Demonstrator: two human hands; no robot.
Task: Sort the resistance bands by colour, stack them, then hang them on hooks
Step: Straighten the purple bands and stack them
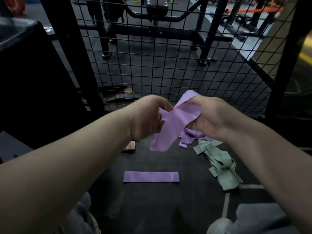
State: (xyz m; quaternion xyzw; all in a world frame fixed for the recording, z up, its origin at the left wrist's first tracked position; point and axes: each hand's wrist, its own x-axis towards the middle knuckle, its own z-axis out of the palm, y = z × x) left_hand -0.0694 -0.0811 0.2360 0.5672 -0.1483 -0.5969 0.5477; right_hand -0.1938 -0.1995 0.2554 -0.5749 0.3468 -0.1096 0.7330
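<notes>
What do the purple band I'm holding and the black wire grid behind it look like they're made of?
The purple flat band looks like soft matte stretch fabric, likely woven elastic; it droops and creases limply, without shine. The black wire grid panel is probably painted or coated metal: thin, straight, rigid wires in even squares.

No text, brand, number or sign can be read anywhere in the view. The flat purple band [151, 177] lying on the floor [152, 208] has a paler strip near its right end, and a green band [202, 147] beside it shows a similar pale patch. Both are too blurred to tell whether they carry any lettering.
</notes>
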